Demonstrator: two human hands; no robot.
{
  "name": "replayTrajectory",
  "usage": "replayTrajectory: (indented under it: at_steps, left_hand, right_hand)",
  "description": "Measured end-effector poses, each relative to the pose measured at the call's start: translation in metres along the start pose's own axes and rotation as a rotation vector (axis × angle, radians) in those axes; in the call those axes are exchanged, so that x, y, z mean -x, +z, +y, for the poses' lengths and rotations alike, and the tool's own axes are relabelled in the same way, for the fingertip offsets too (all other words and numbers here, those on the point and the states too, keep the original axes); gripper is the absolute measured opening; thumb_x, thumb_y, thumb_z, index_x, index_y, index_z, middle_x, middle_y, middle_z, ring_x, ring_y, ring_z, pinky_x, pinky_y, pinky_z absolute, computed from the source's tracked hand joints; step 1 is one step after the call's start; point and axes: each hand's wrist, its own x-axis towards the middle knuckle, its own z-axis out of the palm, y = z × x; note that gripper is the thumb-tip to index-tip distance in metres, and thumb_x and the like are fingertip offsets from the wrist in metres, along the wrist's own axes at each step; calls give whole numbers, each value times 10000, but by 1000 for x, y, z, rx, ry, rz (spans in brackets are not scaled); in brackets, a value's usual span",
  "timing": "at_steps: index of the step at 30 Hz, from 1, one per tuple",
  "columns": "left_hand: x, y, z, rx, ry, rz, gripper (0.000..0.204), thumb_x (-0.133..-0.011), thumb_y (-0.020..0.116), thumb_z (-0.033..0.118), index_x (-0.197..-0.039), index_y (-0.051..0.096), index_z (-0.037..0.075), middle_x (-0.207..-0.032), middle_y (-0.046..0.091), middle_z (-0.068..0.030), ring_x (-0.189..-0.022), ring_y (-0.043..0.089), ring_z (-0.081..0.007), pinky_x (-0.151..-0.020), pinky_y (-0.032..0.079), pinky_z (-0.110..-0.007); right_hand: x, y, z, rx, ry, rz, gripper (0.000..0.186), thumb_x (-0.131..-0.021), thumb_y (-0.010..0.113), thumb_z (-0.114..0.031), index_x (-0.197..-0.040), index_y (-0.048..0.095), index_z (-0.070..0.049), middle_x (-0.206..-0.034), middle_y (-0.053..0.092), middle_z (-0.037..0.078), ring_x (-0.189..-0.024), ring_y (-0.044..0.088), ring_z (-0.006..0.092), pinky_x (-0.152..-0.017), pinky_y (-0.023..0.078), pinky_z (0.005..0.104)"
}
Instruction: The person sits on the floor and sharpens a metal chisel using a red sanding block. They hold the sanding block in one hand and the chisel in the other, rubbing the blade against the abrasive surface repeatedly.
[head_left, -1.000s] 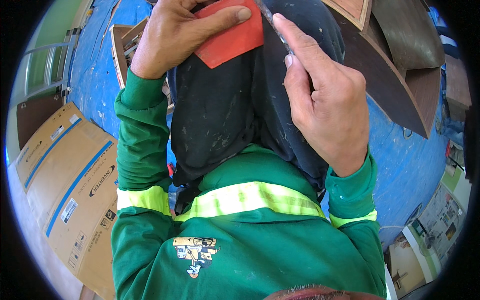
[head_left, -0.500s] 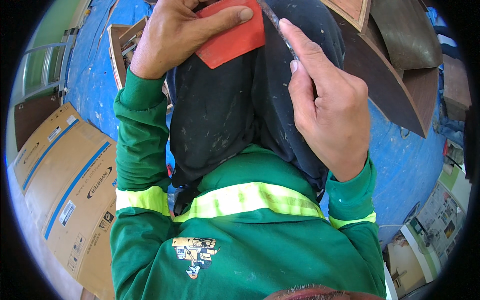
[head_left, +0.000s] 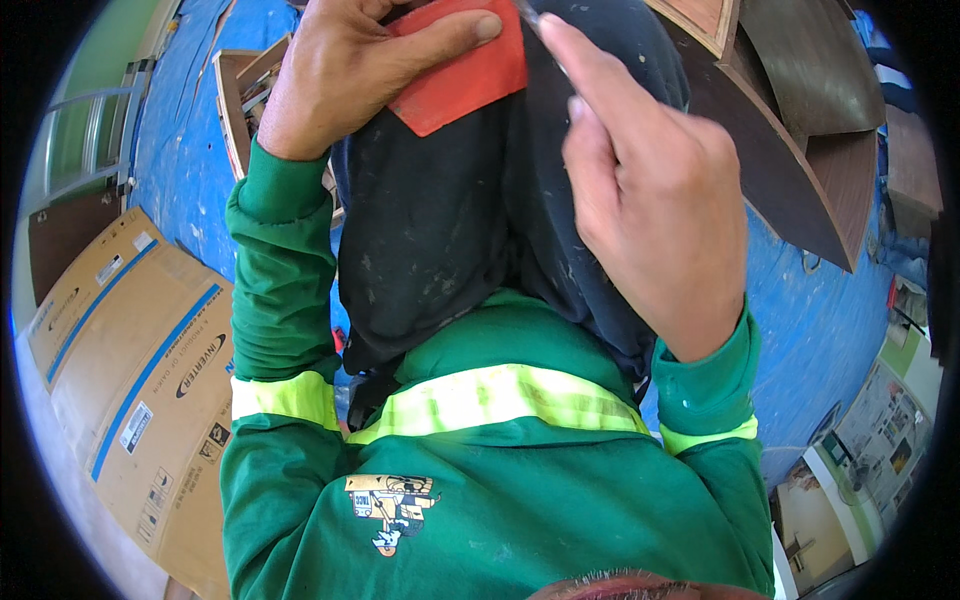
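My left hand [head_left: 350,70] is at the top of the view, its thumb pressing a flat orange-red card-like piece [head_left: 465,75] against its fingers. My right hand [head_left: 650,190] is raised just right of that piece, pinching a thin grey tool [head_left: 540,25] between forefinger and thumb, with the tip pointing up beside the orange-red piece's edge. Both hands are held over my dark, paint-flecked trousers [head_left: 450,220]. Green sleeves with yellow reflective bands cover my forearms. The tool's upper end runs out of view.
A blue tarpaulin [head_left: 190,170] covers the floor. Large cardboard boxes [head_left: 130,350] lie at the left. Dark brown curved wooden panels [head_left: 790,150] stand at the upper right, and an open wooden frame [head_left: 250,100] lies at the upper left.
My right hand has lifted slightly and moved closer to the orange-red piece. My left hand has kept its hold in the same place.
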Motion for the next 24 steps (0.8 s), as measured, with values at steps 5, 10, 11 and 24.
replayTrajectory:
  at_steps: [5,10,11,24]
  left_hand:
    - [-2,2,-12,146,36,0,223,-937,824,143,-1072,776,-28,-862,715,-18,-793,627,-67,-690,508,-269]
    - [-1,-4,17,116,-80,-33,231,-941,822,142,-1088,775,-29,-870,722,-17,-800,632,-67,-704,523,-269]
    - [0,-3,10,123,-66,-22,231,-941,822,142,-1090,775,-28,-871,722,-14,-799,631,-66,-703,524,-267]
    - [-2,2,-7,205,-135,-33,216,-949,825,152,-1071,779,-19,-902,741,9,-814,643,-50,-712,534,-243]
  right_hand:
    - [-50,-2,-8,158,-4,-85,397,-932,655,-74,-1311,657,48,-779,688,206,-686,688,399,-656,562,475]
    - [-51,0,6,6,-88,71,387,-942,650,-95,-1300,663,52,-755,686,232,-683,703,389,-667,588,461]
    - [-47,-1,11,-20,-94,87,380,-946,648,-104,-1290,668,54,-752,688,232,-686,706,388,-669,592,456]
    - [10,2,12,-116,45,4,506,-956,637,75,-1431,672,-97,-925,756,174,-584,613,136,-592,502,280]
